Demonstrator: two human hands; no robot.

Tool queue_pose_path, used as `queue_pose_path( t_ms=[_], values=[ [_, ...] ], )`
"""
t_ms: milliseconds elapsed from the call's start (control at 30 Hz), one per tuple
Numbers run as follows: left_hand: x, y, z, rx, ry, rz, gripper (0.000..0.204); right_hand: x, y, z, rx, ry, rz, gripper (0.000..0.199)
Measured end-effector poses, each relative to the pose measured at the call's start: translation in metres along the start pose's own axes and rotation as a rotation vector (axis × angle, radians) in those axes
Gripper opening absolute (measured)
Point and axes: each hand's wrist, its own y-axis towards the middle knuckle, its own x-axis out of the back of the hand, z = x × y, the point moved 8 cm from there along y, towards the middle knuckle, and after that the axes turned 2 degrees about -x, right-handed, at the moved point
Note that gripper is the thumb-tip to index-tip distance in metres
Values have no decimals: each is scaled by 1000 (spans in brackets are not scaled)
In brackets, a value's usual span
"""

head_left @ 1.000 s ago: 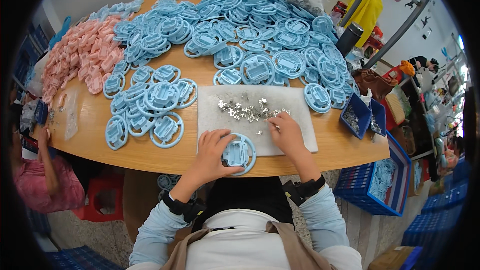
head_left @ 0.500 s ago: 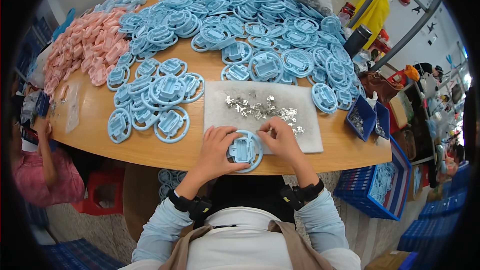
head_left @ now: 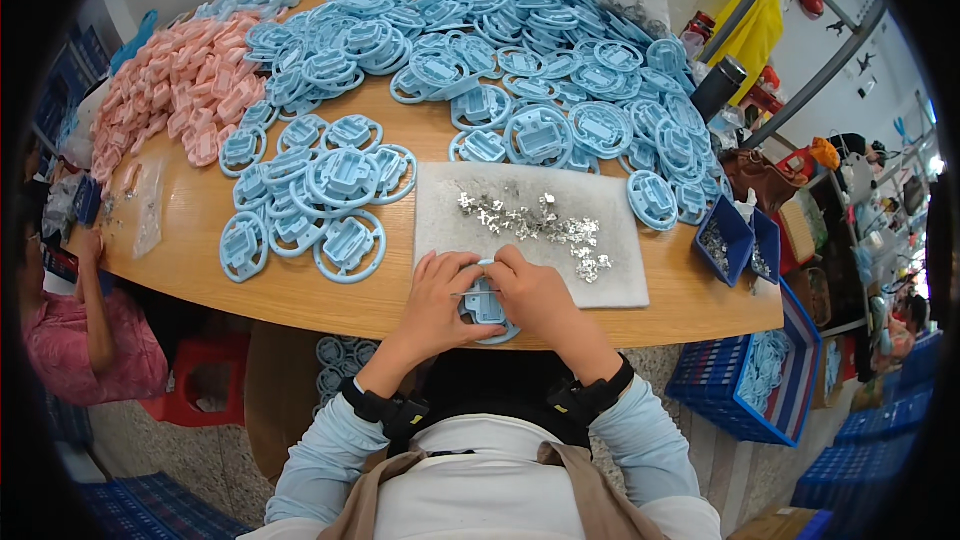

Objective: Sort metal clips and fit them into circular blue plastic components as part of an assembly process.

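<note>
My left hand [head_left: 432, 305] grips a light blue round plastic frame [head_left: 486, 312] by its left rim, at the table's front edge. Over the frame's upper right, my right hand [head_left: 541, 302] has its fingers closed and lowered onto the frame's middle. A thin silvery line shows by the fingertips; whatever they pinch is too small to make out. Just beyond both hands lies a white foam pad [head_left: 440, 202] with a scatter of small shiny metal pieces [head_left: 540, 222]. Part of the frame is covered by my fingers.
Blue frames [head_left: 345, 180] lie left of the pad, with a large heap [head_left: 540, 50] behind. Pink parts [head_left: 175, 95] are piled at the far left. Blue bins [head_left: 725, 237] of metal bits stand right, above a blue crate [head_left: 708, 380]. People sit across and at left.
My right hand has moved left from the frame's right side onto its middle. My left hand still holds the frame. The view has shifted slightly.
</note>
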Motion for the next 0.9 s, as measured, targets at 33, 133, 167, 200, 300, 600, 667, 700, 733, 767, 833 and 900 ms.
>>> queue_pose_path(
  t_ms=[33,133,167,200,300,600,667,700,733,767,833,900],
  values=[
    [2,0,-2,-14,-1,-14,72,0,-1,3,4,-35,-6,18],
    [-2,-15,-3,-36,-91,-131,74,-1,-6,11,21,-112,-23,22],
    [-1,-16,-5,-62,-81,-146,72,-2,-8,13,31,-118,-28,23],
    [0,-17,-8,-88,-72,-161,70,-2,-11,15,41,-125,-34,24],
    [1,-20,-12,-135,-24,-160,67,-9,-19,15,26,-139,-17,22],
    [17,-3,-5,-139,23,-80,69,14,-29,-1,-347,128,-32,45],
    [15,0,-6,-119,11,-75,68,7,-37,2,-306,1,-9,48],
    [12,0,-6,-104,25,-57,67,4,-41,5,-285,-62,4,49],
    [9,1,-5,-87,37,-42,66,5,-43,8,-271,-106,-10,49],
    [7,1,-3,-62,21,-59,65,5,-45,12,-257,-149,-24,50],
    [4,1,4,-12,-9,-96,63,6,-45,15,-238,-196,-58,48],
    [3,1,4,12,0,-104,62,7,-44,16,-229,-203,-98,45]
  ],
)
